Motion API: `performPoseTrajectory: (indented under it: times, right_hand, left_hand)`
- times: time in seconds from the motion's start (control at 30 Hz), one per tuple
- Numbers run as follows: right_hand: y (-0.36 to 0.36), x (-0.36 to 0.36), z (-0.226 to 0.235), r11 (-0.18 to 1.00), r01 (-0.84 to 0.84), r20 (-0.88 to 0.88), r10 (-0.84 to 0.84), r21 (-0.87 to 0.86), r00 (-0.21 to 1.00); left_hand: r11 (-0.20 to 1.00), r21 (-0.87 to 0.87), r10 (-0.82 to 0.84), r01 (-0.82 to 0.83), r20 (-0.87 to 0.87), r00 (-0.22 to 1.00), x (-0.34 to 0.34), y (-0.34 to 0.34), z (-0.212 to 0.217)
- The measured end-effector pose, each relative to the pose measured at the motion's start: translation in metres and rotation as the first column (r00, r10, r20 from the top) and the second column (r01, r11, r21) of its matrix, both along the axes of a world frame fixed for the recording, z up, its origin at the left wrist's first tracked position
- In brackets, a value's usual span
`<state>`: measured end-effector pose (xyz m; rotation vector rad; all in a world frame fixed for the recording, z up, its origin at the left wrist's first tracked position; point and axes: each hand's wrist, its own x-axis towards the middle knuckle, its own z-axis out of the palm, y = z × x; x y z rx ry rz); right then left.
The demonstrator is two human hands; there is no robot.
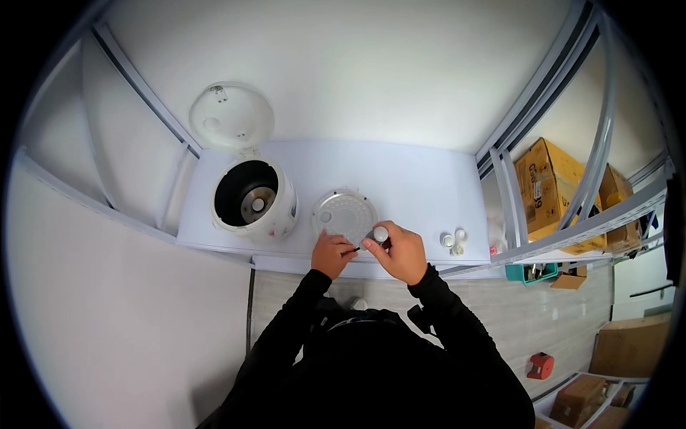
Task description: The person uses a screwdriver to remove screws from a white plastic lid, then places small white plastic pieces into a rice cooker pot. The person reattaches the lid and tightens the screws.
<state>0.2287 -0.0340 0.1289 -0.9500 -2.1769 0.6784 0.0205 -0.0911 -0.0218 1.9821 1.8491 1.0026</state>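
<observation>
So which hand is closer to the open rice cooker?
The left. The left hand sits just right of the white rice cooker, at the lower edge of the round inner lid plate. The right hand is farther right, past that plate, gripping a small cap-topped object.

On the white table (pixel 400 179) we see bare surface behind and to the right of the round metal inner lid (pixel 344 214), open as far as the cluster of small white parts (pixel 453 242) near the right front corner. To the left, the open rice cooker (pixel 254 200) with its raised lid (pixel 231 118) blocks that side. Our left hand (pixel 333 253) and right hand (pixel 401 250) crowd the front edge, just at the disc. Slanting frame rails (pixel 509 189) close off the right end, and another rail (pixel 143 93) the left.
</observation>
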Motion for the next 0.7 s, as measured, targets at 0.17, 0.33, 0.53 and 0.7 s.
performPoseTrajectory:
  times: [0.17, 0.33, 0.53, 0.7]
  right_hand:
    - [0.003, -0.007, 0.011, 0.994, -0.064, 0.011, 0.063, 0.088, 0.998]
    - [0.005, -0.014, 0.022, 0.994, -0.101, -0.024, 0.102, 0.048, 0.994]
    - [0.009, -0.020, 0.025, 0.927, -0.261, -0.020, 0.277, 0.268, 0.961]
    - [-0.003, -0.024, 0.042, 0.990, -0.132, 0.120, 0.126, 0.045, 0.985]
  left_hand:
    - [0.999, -0.025, 0.023, -0.023, -0.006, 1.000, 0.000, -0.002, 0.002]
    - [0.999, -0.042, 0.013, -0.014, -0.014, 1.000, -0.001, 0.000, -0.001]
    - [0.996, -0.090, 0.015, -0.019, -0.042, 0.999, -0.003, 0.001, -0.002]
    - [0.996, -0.093, 0.014, -0.013, 0.003, 1.000, 0.000, 0.001, 0.001]
